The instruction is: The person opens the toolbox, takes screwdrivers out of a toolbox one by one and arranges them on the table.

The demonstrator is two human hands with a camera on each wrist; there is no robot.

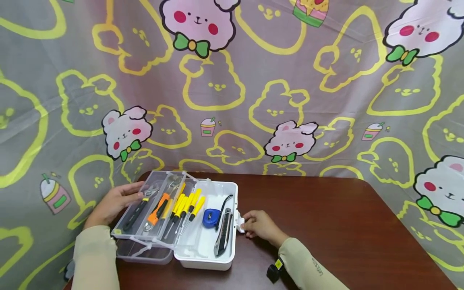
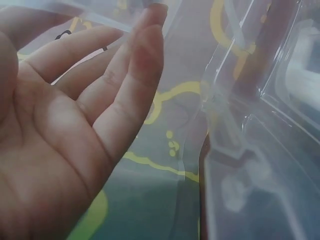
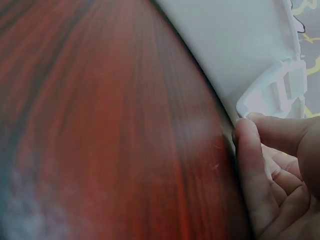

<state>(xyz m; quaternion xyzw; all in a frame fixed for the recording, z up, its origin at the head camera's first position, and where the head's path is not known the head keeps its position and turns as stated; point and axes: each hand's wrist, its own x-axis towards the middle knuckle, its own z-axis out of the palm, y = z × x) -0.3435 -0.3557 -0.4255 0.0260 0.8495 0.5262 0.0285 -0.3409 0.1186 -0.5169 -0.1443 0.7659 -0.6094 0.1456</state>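
Observation:
A white toolbox [image 1: 206, 264] stands at the table's left with its cantilevered clear tray [image 1: 121, 234] swung out left. My left hand [image 1: 112, 203] holds the tray's left side between thumb and fingers; its palm [image 2: 55, 140] fills the left wrist view. My right hand [image 1: 264, 226] pinches the white latch [image 3: 270, 92] on the box's right wall. An adjustable wrench [image 1: 135, 213], an orange-handled tool [image 1: 158, 209] and several yellow-handled screwdrivers [image 1: 195, 205] lie on the left. In the white base are a blue tape measure [image 1: 211, 218], a utility knife [image 1: 222, 233] and a thin black bent piece [image 1: 222, 211].
The brown wooden table [image 1: 319, 225] extends right of the box. A patterned curtain [image 1: 232, 88] hangs behind and at both sides. Below the tray, a clear plastic lid-like part [image 1: 145, 255] sits low at the left. A small black device [image 1: 273, 273] is at the right wrist.

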